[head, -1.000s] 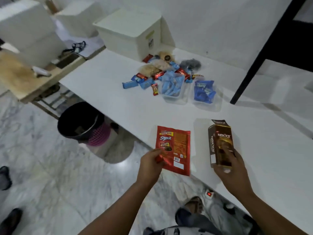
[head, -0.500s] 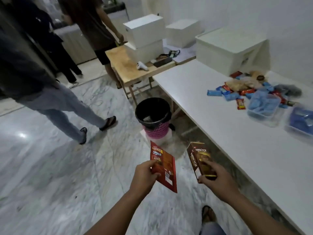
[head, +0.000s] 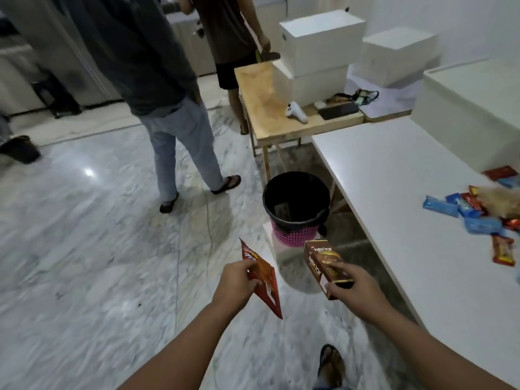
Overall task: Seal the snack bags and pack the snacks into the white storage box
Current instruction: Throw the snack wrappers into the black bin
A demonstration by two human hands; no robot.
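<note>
My left hand pinches a flat red snack pouch by its edge, out over the marble floor. My right hand grips a brown Nextar carton by its lower end. Both packs hang in the air just short of the black waste bin, left of the white table. Several small blue and red snack packets lie in a heap at the table's right edge. The closed white storage box stands at the table's far end, cut off by the frame.
The bin sits in a pink basket on the floor beside the table. A wooden side table behind it carries stacked white boxes, a white controller and a phone. Two people stand on the floor at left.
My view has swung left, away from the table toward the floor and bin. Both hands have carried the red pouch and the brown carton off the table and nearer the bin.
</note>
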